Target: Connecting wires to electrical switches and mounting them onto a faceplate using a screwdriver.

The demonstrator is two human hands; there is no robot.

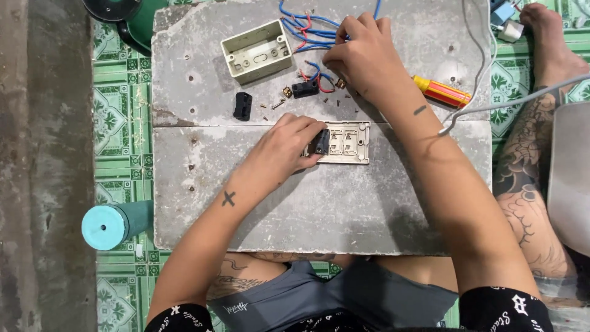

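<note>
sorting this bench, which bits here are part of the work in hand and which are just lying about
In hand:
- left hand on black switch module, at cream switch plate
- right hand in blue wires

Lying about:
- cream wall box
- yellow screwdriver
- loose black module
- teal roll

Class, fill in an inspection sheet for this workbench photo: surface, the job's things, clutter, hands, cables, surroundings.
Surface: two grey slabs, chipped and scuffed.
Job's things: cream switch plate lying flat; black switch module pressed at its left end.
Clutter: empty cream wall box, two loose black modules, scattered screws, yellow-red screwdriver.
Hands: left hand grips the black switch module; right hand pinches the blue wires.
Cables: blue and red wires tangled; grey cable at right.
Surroundings: green patterned floor tiles, turquoise cylinder.
</note>
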